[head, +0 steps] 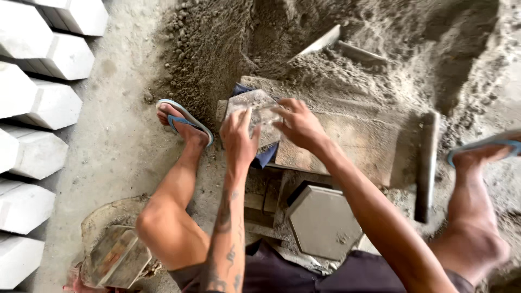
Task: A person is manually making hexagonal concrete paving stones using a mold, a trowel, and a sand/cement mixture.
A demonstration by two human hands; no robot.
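My left hand (239, 138) and my right hand (297, 122) both grip a clear plastic mould (258, 111), dusted with grey cement, held over a wooden board (358, 146). A blue cloth (266, 154) hangs under the mould. Below my arms lies a grey hexagonal block in a mould (323, 222). A heap of grey cement mix (347, 59) rises behind the board.
White hexagonal pavers (38, 108) are stacked in rows on the left. A shovel blade (320, 42) sticks out of the mix. A metal bar (426, 163) lies right of the board. My feet in blue sandals (184, 122) straddle it. A small tin (116, 258) sits lower left.
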